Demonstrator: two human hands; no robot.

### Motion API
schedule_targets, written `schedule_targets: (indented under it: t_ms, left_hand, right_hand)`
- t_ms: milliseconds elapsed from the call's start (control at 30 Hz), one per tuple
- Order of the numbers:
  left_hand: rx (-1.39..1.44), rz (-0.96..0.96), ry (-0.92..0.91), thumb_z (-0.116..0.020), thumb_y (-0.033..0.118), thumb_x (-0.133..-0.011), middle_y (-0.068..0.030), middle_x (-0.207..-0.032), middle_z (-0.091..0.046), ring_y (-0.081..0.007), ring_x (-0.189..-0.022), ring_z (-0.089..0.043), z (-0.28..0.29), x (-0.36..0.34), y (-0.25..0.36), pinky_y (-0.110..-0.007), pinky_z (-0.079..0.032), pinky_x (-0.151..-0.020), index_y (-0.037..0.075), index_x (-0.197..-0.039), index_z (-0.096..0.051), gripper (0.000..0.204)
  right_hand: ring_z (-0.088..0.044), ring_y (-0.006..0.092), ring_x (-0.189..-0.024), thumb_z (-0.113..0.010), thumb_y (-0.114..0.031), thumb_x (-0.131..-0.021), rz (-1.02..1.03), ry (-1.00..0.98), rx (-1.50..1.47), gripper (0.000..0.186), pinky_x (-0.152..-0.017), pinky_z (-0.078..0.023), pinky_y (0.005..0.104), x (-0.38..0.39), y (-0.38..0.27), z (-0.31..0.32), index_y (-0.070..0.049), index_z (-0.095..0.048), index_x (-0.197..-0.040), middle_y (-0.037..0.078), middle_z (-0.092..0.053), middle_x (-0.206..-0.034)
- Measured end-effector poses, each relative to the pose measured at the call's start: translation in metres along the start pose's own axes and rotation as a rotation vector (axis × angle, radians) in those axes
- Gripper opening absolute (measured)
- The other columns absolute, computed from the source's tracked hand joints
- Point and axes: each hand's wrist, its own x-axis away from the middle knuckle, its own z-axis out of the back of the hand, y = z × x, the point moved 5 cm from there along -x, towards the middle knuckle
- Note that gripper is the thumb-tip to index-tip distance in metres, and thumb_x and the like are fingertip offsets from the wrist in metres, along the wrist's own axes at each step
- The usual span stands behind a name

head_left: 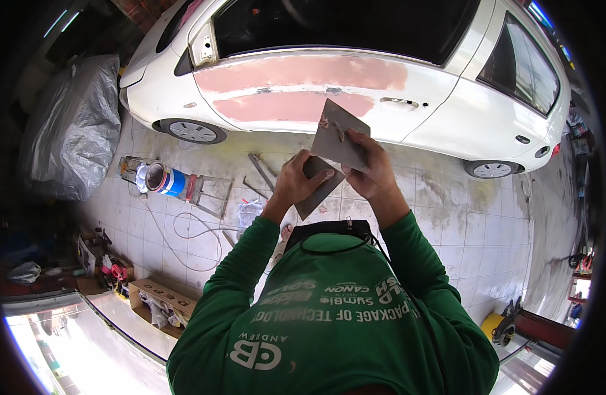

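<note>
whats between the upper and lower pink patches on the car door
In the head view, a narrow white strip with grey marks separates the upper pink patch from the lower pink patch.

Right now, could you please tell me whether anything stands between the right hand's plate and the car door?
No, nothing visible stands between the grey plate in the right hand and the white car door.
</note>
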Motion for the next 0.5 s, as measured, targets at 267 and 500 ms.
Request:
schedule_targets:
  t_ms: [267, 500]
  left_hand:
    - [1.360, 0.421, 0.515, -0.069, 0.042, -0.098, -0.0127, -0.123, -0.065, -0.0225, -0.105, -0.068, 0.063, -0.026, -0.046, -0.035, -0.059, -0.085, 0.000, -0.136, -0.051, 0.060]
    - [1.454, 0.518, 0.361, -0.065, 0.019, -0.101, -0.0091, -0.125, -0.067, -0.0215, -0.116, -0.064, 0.018, -0.027, 0.020, -0.036, -0.053, -0.095, -0.003, -0.138, -0.051, 0.045]
  right_hand:
    - [-0.073, 0.0256, -0.086, -0.060, -0.030, -0.103, 0.118, -0.015, 0.080, 0.037, -0.057, -0.061, 0.0396, 0.034, -0.005, -0.027, -0.002, -0.057, -0.126, 0.012, -0.069, -0.108]
    - [-0.073, 0.0246, -0.093, -0.067, -0.020, -0.098, 0.193, 0.068, -0.056, 0.033, -0.064, -0.063, 0.0396, 0.026, 0.014, -0.033, -0.003, -0.059, -0.126, 0.012, -0.069, -0.113]
